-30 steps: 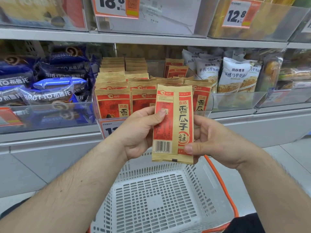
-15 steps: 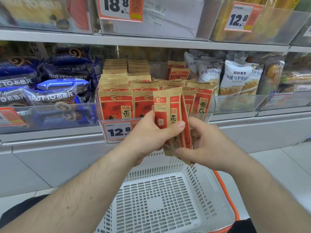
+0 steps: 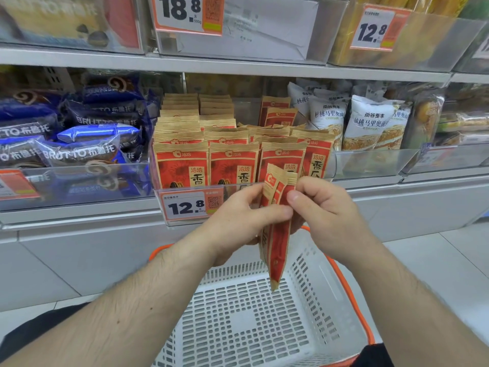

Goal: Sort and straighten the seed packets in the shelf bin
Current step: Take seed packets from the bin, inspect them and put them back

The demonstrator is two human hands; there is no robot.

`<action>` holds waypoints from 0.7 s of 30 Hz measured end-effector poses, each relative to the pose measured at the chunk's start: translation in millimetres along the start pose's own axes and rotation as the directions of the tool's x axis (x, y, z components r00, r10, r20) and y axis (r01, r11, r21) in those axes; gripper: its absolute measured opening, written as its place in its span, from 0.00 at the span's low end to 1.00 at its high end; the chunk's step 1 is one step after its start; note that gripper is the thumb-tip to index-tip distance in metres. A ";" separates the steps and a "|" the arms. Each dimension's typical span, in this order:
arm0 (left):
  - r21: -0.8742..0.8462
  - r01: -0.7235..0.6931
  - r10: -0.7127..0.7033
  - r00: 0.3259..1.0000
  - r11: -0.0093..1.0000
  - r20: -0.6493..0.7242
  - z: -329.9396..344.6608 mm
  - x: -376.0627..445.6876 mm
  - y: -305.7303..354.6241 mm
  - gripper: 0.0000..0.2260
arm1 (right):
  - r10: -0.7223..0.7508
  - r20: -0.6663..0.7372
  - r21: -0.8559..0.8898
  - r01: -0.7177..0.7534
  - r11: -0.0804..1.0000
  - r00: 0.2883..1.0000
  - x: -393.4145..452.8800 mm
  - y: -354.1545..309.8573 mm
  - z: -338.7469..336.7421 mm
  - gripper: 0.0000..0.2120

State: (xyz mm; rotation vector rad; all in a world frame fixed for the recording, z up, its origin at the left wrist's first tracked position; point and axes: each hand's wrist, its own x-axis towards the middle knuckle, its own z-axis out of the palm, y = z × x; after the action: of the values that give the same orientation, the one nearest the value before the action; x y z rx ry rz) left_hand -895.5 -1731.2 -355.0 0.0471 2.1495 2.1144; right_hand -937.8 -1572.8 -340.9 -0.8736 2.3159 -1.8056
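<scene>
Together, left hand and right hand pinch seed packet.

Left hand, right hand raised together — fingers curled, pinching.

The flat paper seed packets in the clear plastic shelf bin were kraft tan with red panels, black characters and a faint sunflower print. The soft plastic wrappers to the left were dark blue with brown swirls. The perforated plastic basket was white, rimmed in orange.
</scene>
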 end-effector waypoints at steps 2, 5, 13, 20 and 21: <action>-0.080 0.010 -0.007 0.999 0.997 0.033 -0.3 -0.2 2.1 0.15 | 0.050 0.038 0.126 -0.054 0.991 0.998 0.6 -1.6 3.0 0.13; -0.189 0.064 -0.035 0.988 0.980 0.149 0.3 -2.2 5.0 0.10 | 0.111 0.063 0.242 -0.123 0.962 0.992 2.5 -3.6 2.8 0.11; -0.250 0.139 -0.088 0.975 0.958 0.204 3.5 -0.1 3.0 0.11 | 0.137 0.066 0.235 -0.149 0.961 0.988 4.4 2.0 0.3 0.12; -0.201 0.062 -0.090 0.987 0.978 -0.130 6.8 -3.3 13.0 0.06 | 0.034 0.153 -0.067 -0.024 0.997 0.988 0.9 -0.1 -12.3 0.15; -0.214 0.051 -0.088 0.982 0.975 -0.169 6.1 -3.2 14.7 0.06 | 0.070 0.224 -0.123 -0.043 0.991 0.972 0.6 -1.3 -16.5 0.17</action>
State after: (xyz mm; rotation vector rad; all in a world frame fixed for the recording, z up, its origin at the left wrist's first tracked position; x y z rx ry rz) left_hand -892.6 -1725.2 -340.2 -0.2423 1.9692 2.3700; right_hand -944.3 -1558.9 -334.6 -0.9638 2.2926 -1.4727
